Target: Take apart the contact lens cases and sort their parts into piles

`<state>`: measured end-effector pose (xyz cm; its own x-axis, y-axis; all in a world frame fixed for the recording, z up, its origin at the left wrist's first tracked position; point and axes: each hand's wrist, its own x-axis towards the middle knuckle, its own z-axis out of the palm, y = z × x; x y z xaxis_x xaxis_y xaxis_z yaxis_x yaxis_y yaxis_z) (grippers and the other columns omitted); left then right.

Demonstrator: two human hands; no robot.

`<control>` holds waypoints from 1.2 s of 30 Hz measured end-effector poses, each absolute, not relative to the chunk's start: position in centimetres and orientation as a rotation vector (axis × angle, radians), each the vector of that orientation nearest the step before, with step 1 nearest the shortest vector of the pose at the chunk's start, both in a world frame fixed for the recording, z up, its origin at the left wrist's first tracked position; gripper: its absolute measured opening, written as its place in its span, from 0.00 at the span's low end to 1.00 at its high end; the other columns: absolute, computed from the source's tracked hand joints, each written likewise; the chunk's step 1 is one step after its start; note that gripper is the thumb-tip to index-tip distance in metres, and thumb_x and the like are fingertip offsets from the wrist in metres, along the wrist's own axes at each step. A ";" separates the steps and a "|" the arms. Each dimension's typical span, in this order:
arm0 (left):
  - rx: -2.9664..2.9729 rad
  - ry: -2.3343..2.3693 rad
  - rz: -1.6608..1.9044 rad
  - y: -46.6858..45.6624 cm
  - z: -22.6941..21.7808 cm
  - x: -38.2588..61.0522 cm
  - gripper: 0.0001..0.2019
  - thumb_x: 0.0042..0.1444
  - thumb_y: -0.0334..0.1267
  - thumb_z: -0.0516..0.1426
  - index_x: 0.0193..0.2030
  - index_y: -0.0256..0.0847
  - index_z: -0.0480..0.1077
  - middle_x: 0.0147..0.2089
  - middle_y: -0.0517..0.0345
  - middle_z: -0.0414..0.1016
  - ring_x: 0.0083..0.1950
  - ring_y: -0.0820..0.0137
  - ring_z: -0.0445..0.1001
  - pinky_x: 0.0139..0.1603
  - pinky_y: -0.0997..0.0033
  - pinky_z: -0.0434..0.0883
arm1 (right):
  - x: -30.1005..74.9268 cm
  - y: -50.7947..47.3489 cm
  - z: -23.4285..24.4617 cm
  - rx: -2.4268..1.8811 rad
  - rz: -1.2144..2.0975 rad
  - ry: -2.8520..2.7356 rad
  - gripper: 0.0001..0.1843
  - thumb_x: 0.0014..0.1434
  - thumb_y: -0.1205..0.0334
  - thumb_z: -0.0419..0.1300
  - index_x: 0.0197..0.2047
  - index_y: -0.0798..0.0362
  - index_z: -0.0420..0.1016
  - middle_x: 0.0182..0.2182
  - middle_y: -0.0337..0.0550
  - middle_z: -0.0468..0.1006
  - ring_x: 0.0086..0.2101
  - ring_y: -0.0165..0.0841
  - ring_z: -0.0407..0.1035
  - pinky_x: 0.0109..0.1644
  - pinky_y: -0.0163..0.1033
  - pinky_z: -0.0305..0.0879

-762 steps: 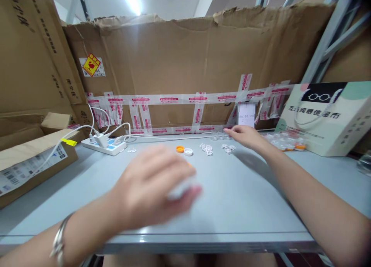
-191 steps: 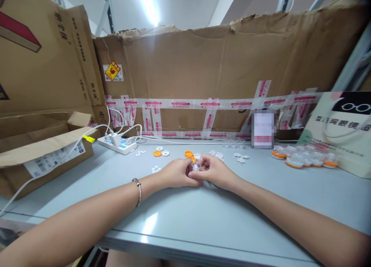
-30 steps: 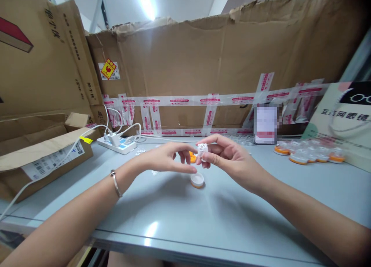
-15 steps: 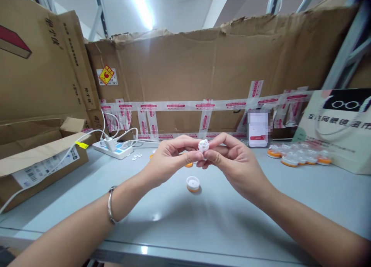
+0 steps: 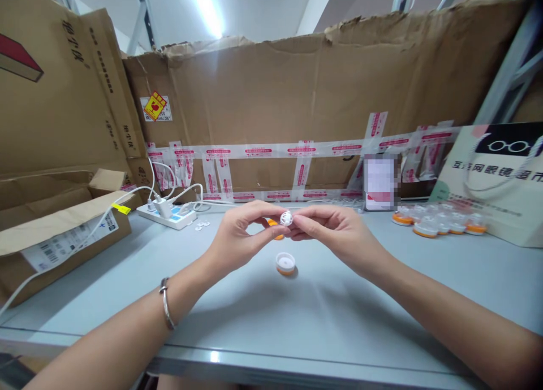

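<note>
A small round white plastic piece with openings in its face (image 5: pixel 286 219) is held up over the table between my two hands. My left hand (image 5: pixel 244 229) pinches it from the left with thumb and forefinger. From the right, my right hand (image 5: pixel 333 226) grips its edge with the thumb and bent fingers. Below them on the table stands a white round cup with an orange base (image 5: pixel 285 263), its hollow side up. Behind my fingers an orange part (image 5: pixel 278 232) shows, partly hidden.
Several clear-topped orange and white pieces (image 5: pixel 439 220) cluster at the right, near a paper bag (image 5: pixel 492 186) and a phone (image 5: pixel 379 181). A power strip (image 5: pixel 167 213), small white discs (image 5: pixel 202 225) and an open cardboard box (image 5: pixel 63 237) are at the left. Tall cardboard (image 5: pixel 263 96) walls the back.
The white piece has moved slightly left and down and has been turned. My right hand's fingers have shifted on it. The view has shifted a little.
</note>
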<state>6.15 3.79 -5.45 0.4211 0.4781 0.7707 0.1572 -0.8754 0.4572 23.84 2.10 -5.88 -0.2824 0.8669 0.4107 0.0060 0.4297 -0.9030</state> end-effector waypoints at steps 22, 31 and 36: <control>3.072 0.647 1.578 3.7 -7.9 6.8 0.05 0.54 0.27 0.53 0.37 0.35 0.69 0.28 0.57 0.71 0.29 0.74 0.68 0.29 0.76 0.67 | 23.3 2.0 -6.7 -1.061 0.860 -1.739 0.09 0.49 0.63 0.55 0.28 0.55 0.77 0.24 0.39 0.76 0.30 0.32 0.72 0.35 0.36 0.70; 3.022 0.672 1.531 4.1 -8.0 6.6 0.07 0.54 0.27 0.53 0.40 0.36 0.69 0.30 0.58 0.71 0.30 0.75 0.68 0.32 0.75 0.67 | 23.4 3.1 -7.1 -1.023 1.178 -1.571 0.08 0.48 0.60 0.60 0.26 0.57 0.74 0.22 0.39 0.76 0.26 0.28 0.72 0.34 0.34 0.70; 2.817 0.695 1.468 4.6 -8.4 6.7 0.07 0.53 0.28 0.55 0.39 0.37 0.69 0.31 0.58 0.71 0.32 0.75 0.69 0.34 0.75 0.69 | 23.9 4.2 -7.5 -1.000 1.441 -1.470 0.10 0.47 0.57 0.63 0.26 0.56 0.72 0.23 0.39 0.77 0.26 0.26 0.72 0.34 0.31 0.70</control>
